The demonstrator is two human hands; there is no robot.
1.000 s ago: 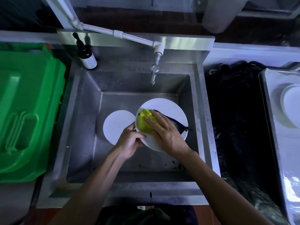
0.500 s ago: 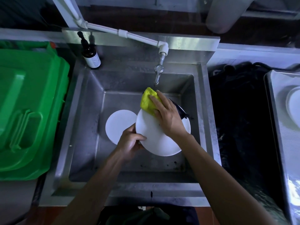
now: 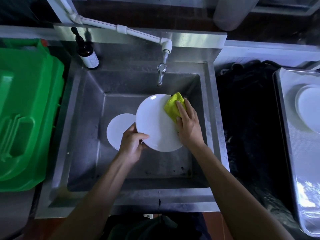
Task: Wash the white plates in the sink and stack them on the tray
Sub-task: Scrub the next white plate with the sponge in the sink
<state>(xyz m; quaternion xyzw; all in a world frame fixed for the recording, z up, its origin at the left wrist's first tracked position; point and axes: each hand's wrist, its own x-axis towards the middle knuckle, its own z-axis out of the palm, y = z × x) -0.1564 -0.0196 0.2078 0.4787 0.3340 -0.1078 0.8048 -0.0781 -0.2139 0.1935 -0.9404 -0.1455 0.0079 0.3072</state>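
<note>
Head view, single camera looking down on a wash station

Item 1: steel sink (image 3: 81, 129), deep square basin, wet and speckled, dark specks near the front wall.

Item 2: tap (image 3: 161, 73), chrome, hanging from a white pipe (image 3: 121, 30) that runs diagonally across the back ledge; spout sits above the rear of the basin.

Item 3: large white plate (image 3: 155, 125), held tilted above the basin floor, face toward the camera.

Item 4: left hand (image 3: 131, 144), gripping the lower left rim of the large white plate, thumb curled over the face, fingers behind.

Item 5: right hand (image 3: 188, 125), fingers laid fairly flat and close together, pressing a yellow sponge (image 3: 173, 106) against the upper right rim of the same plate; whether the thumb wraps the sponge cannot be told.

Item 6: small white plate (image 3: 117, 130), lying flat on the sink floor, left of the held plate and partly hidden by it and by the left hand.

Item 7: metal tray (image 3: 290, 153), right of the sink and well apart from it, carrying a washed plate (image 3: 310, 108) that is cut off by the frame edge.

Item 8: dark bottle (image 3: 86, 51) with a pale label, upright on the back left corner of the sink ledge.

Item 9: green plastic bin (image 3: 29, 108), left of the sink, lid closed.

Item 10: black bag (image 3: 249, 118), crumpled, filling the gap between sink and tray
</note>
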